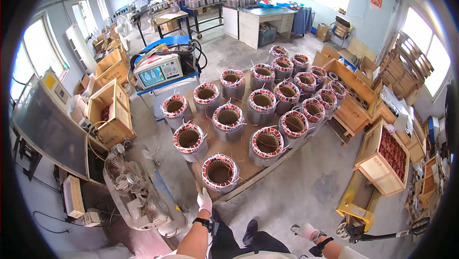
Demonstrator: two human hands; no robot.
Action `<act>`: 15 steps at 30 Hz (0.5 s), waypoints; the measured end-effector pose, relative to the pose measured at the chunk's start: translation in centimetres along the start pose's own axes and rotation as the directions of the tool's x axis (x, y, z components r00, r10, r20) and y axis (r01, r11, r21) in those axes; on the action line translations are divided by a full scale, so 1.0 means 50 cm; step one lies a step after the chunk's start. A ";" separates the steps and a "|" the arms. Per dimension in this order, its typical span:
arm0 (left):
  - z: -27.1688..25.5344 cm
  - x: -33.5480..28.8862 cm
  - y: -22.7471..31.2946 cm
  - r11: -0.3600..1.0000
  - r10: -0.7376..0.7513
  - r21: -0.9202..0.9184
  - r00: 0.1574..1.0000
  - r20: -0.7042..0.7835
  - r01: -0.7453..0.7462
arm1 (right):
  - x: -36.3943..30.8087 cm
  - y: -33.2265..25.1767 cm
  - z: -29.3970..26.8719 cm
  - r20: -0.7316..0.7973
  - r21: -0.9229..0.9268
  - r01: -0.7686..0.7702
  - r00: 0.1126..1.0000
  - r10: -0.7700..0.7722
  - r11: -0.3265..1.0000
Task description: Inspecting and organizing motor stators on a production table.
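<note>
- Left hand [204, 202], in white glove, reaches to the nearest stator [220, 175], at the front corner of the worktop [242, 160]; if it touches or grips, I cannot tell.
- Right hand [304, 231], gloved also, hangs half-open over the floor [315, 197].
- Rear stators [305, 81] are partly hidden behind nearer ones.
- Left crate [118, 132] carries dark printing, too small for sure reading.
- Yellow pallet truck [355, 204] stands right; grey machine [126, 181] stands left.
</note>
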State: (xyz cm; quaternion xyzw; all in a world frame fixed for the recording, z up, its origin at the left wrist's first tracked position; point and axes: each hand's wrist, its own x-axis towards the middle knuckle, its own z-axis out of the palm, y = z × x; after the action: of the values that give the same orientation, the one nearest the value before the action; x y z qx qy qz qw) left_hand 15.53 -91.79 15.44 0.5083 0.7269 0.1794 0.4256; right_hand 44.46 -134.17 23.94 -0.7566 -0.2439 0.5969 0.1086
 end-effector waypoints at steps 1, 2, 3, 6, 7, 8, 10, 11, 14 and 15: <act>0.015 -0.041 0.002 1.000 0.019 -0.015 1.000 0.014 -0.019 | -0.014 0.020 -0.001 -0.012 0.015 -0.005 1.000 0.005 1.000; 0.022 -0.077 0.002 1.000 -0.003 0.023 1.000 0.015 0.003 | -0.019 0.035 -0.002 -0.045 0.008 0.009 0.999 -0.009 1.000; 0.030 -0.111 0.003 0.998 -0.023 0.062 1.000 0.016 0.022 | -0.024 0.048 -0.001 -0.079 0.001 0.022 0.997 -0.022 1.000; 0.011 -0.198 -0.073 0.988 -0.008 0.157 1.000 0.021 0.005 | -0.030 0.072 0.044 -0.124 -0.039 0.089 0.988 -0.093 0.995; 0.022 -0.245 -0.071 0.989 -0.016 0.150 0.999 0.050 0.008 | -0.038 0.090 0.064 -0.140 -0.020 0.076 0.987 -0.078 0.997; 0.020 -0.266 -0.100 0.989 0.001 0.148 0.999 0.050 -0.008 | -0.034 0.086 0.082 -0.133 -0.045 0.100 0.986 -0.105 0.994; 0.027 -0.330 -0.127 0.987 0.061 0.138 0.988 0.142 -0.081 | -0.048 0.095 0.125 -0.143 -0.054 0.104 0.983 -0.111 0.993; 0.016 -0.374 -0.118 0.983 0.106 0.125 0.971 0.216 -0.135 | -0.059 0.091 0.151 -0.126 -0.052 0.098 0.987 -0.104 0.994; 0.021 -0.434 -0.199 0.990 0.134 -0.096 0.905 0.404 -0.104 | -0.099 0.089 0.233 -0.110 -0.077 0.154 0.981 -0.162 0.985; 0.024 -0.468 -0.217 0.989 0.141 -0.104 0.889 0.435 -0.106 | -0.110 0.096 0.256 -0.109 -0.104 0.210 0.969 -0.221 0.972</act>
State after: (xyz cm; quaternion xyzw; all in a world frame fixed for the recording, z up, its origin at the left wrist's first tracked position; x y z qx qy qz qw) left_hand 12.97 -117.40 17.43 0.5639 0.5703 0.1142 0.5863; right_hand 32.43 -142.63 23.04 -0.7643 -0.3447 0.5232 0.1526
